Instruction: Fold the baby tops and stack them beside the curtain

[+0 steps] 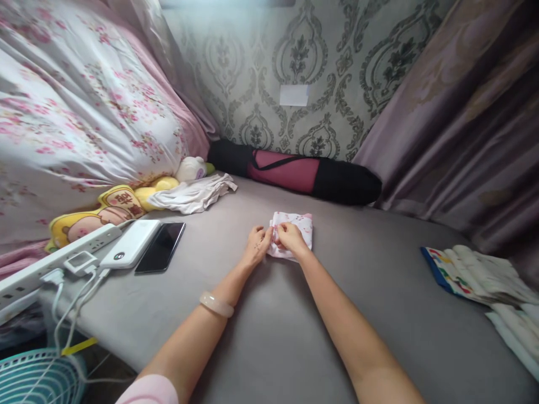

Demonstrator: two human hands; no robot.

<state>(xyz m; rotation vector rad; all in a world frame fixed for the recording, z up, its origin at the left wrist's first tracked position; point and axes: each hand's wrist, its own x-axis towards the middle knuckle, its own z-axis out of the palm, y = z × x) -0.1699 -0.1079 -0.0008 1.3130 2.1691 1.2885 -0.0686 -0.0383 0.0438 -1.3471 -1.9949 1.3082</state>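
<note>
A small folded cloth [304, 225], white with a pink print, lies on the grey padded surface [261, 314] in front of me. My left hand [257, 244] is at the cloth's left edge, fingers bent together against it. Over the cloth's left half, my right hand [291, 238] has its thumb and fingertips pinched on the fabric near that same edge. The fingertips of both hands are close together, and what lies right between them is partly hidden. A pale bangle [216, 304] circles my left forearm.
To the left lie a black phone [160, 248], a white power bank [131, 243] and a power strip [96, 238] with cables. Behind them are plush toys [122, 205] and a crumpled pale cloth [197, 193]. A long black-and-red bag [286, 171] lies along the wall. Folded fabrics [480, 269] sit right.
</note>
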